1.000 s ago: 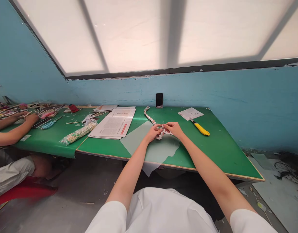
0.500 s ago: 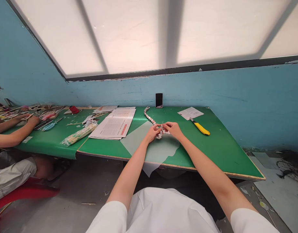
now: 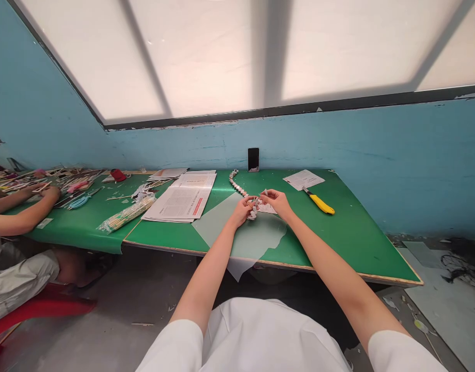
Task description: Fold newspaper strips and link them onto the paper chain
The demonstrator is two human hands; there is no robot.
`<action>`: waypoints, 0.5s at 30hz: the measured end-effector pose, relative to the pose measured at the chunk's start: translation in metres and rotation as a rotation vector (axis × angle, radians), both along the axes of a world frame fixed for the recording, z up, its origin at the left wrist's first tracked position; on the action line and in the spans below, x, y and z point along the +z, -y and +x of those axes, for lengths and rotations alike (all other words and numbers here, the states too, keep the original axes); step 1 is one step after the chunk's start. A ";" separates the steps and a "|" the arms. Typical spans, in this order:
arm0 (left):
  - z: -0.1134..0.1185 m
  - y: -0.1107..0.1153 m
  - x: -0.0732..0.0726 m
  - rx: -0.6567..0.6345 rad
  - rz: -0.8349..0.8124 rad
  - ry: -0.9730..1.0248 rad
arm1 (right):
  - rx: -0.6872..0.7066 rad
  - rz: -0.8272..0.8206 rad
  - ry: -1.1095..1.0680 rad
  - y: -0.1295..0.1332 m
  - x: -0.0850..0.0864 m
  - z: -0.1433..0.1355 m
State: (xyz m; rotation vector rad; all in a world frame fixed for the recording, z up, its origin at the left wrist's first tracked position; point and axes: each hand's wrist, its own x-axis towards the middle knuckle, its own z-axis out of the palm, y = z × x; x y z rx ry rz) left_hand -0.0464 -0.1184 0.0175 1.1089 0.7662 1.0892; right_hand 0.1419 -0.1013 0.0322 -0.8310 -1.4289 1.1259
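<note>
A zigzag chain of folded paper (image 3: 238, 188) runs from the back of the green table down to my hands. My left hand (image 3: 242, 211) is closed on the near end of this chain, and a short length hangs below its fingers. Just to the right, my right hand (image 3: 276, 201) pinches a small folded paper strip (image 3: 265, 192), close to the chain's end. A printed paper piece (image 3: 267, 208) lies beneath the right fingers. Under both hands spreads a translucent sheet (image 3: 237, 240) that overhangs the front edge.
A yellow-handled cutter (image 3: 319, 202) touches a paper sheet (image 3: 303, 180) on the right. A phone (image 3: 253, 159) leans on the wall. Printed pages (image 3: 183, 199) and bagged sticks (image 3: 127, 213) lie left. Another person's hands (image 3: 47, 195) work at far left beside blue-handled scissors (image 3: 79, 201).
My right hand has drawn slightly away from the left, up and to the right, with the paper strip in its fingers. The left hand stays nearly still on the chain.
</note>
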 end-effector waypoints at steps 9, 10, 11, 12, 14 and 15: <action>0.000 0.004 0.003 0.015 -0.019 0.019 | 0.170 -0.105 0.011 0.002 -0.010 -0.007; 0.001 0.003 0.002 0.010 -0.017 0.015 | 0.167 -0.102 0.011 0.002 -0.010 -0.007; 0.001 0.003 0.002 0.004 -0.014 0.012 | 0.164 -0.101 0.014 0.002 -0.010 -0.007; 0.001 0.003 0.001 -0.003 -0.009 0.009 | 0.156 -0.100 0.021 0.002 -0.009 -0.007; 0.000 0.001 0.000 -0.015 0.003 0.004 | 0.136 -0.096 0.038 0.002 -0.009 -0.006; 0.000 0.001 -0.001 -0.018 0.009 0.001 | 0.126 -0.094 0.046 0.002 -0.008 -0.006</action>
